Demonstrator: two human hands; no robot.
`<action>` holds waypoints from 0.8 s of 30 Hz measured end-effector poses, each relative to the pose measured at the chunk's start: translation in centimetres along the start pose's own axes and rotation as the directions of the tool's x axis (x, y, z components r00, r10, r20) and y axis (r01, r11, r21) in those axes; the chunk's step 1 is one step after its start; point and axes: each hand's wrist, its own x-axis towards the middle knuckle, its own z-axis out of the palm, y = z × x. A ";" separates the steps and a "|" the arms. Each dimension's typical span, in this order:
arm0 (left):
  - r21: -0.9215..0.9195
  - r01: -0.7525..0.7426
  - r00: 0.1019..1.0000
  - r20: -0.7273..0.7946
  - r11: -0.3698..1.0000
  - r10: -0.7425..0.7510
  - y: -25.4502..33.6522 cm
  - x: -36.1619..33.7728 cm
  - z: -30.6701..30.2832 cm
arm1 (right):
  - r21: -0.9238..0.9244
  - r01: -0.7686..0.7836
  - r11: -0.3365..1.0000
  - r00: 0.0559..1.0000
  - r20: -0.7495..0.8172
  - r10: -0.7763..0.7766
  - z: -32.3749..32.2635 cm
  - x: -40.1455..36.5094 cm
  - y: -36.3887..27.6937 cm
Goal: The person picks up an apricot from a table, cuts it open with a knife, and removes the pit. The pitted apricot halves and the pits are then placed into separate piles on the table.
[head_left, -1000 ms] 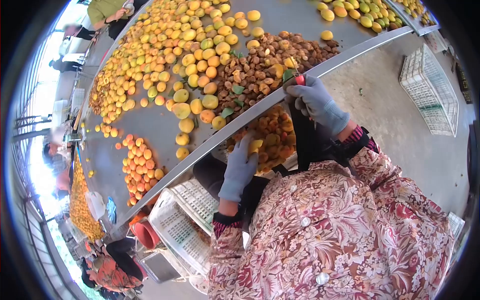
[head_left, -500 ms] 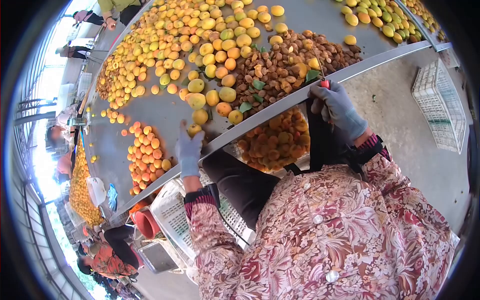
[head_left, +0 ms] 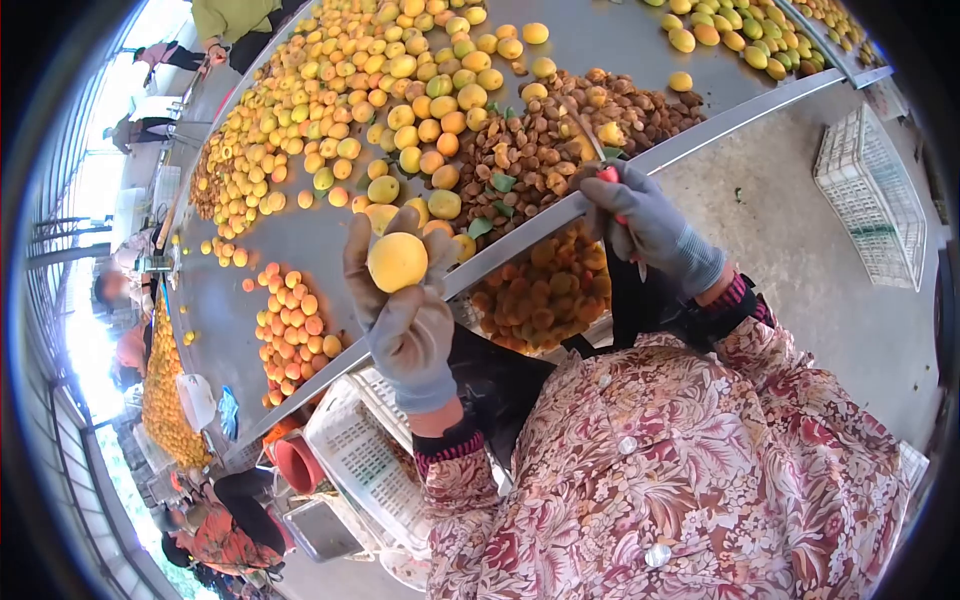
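Observation:
My left hand (head_left: pixel 415 345), in a grey glove, grips a yellow apricot (head_left: pixel 397 262) between thumb and fingers, raised over the metal table's edge. In my gloved right hand (head_left: pixel 655 225) is a knife (head_left: pixel 610 178) with a red handle, its thin blade pointing up and away over the table. Beyond that hand lies a heap of brown apricot pits (head_left: pixel 540 160) with a few green leaves. Many whole apricots (head_left: pixel 400 70) are spread behind the pits. Below the table edge, between my legs, a container holds orange apricot pieces (head_left: pixel 545 285).
A raised metal rim (head_left: pixel 700 130) runs along the table. Redder apricots (head_left: pixel 290 325) form a pile at left. A white crate (head_left: pixel 365 455) stands by my left arm, another crate (head_left: pixel 870 195) on the floor at right. Other people (head_left: pixel 225 530) are at the left.
My left hand has come up from the table and toward me, now with an apricot in it. My right hand with the knife has shifted slightly left; more of the blade shows.

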 end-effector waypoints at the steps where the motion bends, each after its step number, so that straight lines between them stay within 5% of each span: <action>1: 0.005 -0.017 0.999 -0.045 1.000 0.017 -0.4 -0.2 0.4 | -0.034 0.011 0.999 1.000 -0.003 -0.012 0.6 -0.7 -0.5; 2: 0.004 -0.017 0.999 -0.038 1.000 0.017 -0.5 -0.2 0.4 | -0.033 0.017 0.999 1.000 -0.006 -0.018 0.8 -1.3 -0.8; 4: -0.382 0.092 0.991 0.121 0.919 -0.049 -0.9 -0.4 0.3 | -0.102 0.028 0.994 0.999 0.031 -0.025 0.9 -2.2 -1.2; 8: -0.305 0.124 0.985 0.149 0.944 -0.082 -1.2 -1.2 1.0 | -0.153 0.027 0.988 0.998 0.065 -0.017 0.4 -2.7 -1.0; 10: 0.146 0.008 1.000 -0.020 0.989 -0.005 -1.1 -1.7 2.3 | -0.099 0.146 0.984 0.984 0.114 -0.135 0.3 -3.2 -0.7; 11: 0.145 0.010 1.000 -0.018 0.989 -0.007 -1.1 -1.8 2.8 | -0.098 0.146 0.984 0.985 0.111 -0.135 0.4 -3.6 -0.8; 13: 0.509 -0.075 0.996 -0.010 0.858 0.093 -1.3 -2.1 3.7 | -0.086 0.254 0.963 0.954 0.187 -0.235 0.9 -4.6 -1.6; 16: 0.676 -0.081 0.994 -0.003 0.733 0.113 -1.5 -2.1 4.8 | 0.040 0.275 0.961 0.939 0.204 -0.278 1.3 -5.5 -3.0; 17: 0.672 -0.077 0.995 -0.001 0.736 0.105 -1.9 -1.9 4.6 | 0.112 0.442 0.890 0.866 0.206 -0.455 1.3 -4.7 -2.5; 18: 0.699 -0.091 0.994 0.020 0.709 0.108 -2.3 -2.0 4.7 | 0.107 0.443 0.890 0.868 0.196 -0.456 1.6 -4.6 -2.8; 20: 0.715 -0.106 0.993 0.047 0.691 0.104 -2.8 -2.1 5.2 | 0.390 0.486 0.782 0.825 0.091 -0.558 2.4 -4.8 -4.2; 21: 0.720 -0.059 0.998 0.049 0.691 0.034 -2.8 -2.2 5.7 | 0.563 0.349 0.749 0.847 0.153 -0.509 2.5 -4.6 -5.0; 24: 0.693 -0.012 0.995 0.081 0.720 -0.061 -4.1 -2.3 6.7 | 0.576 0.498 0.648 0.763 0.062 -0.643 3.9 -4.5 -5.9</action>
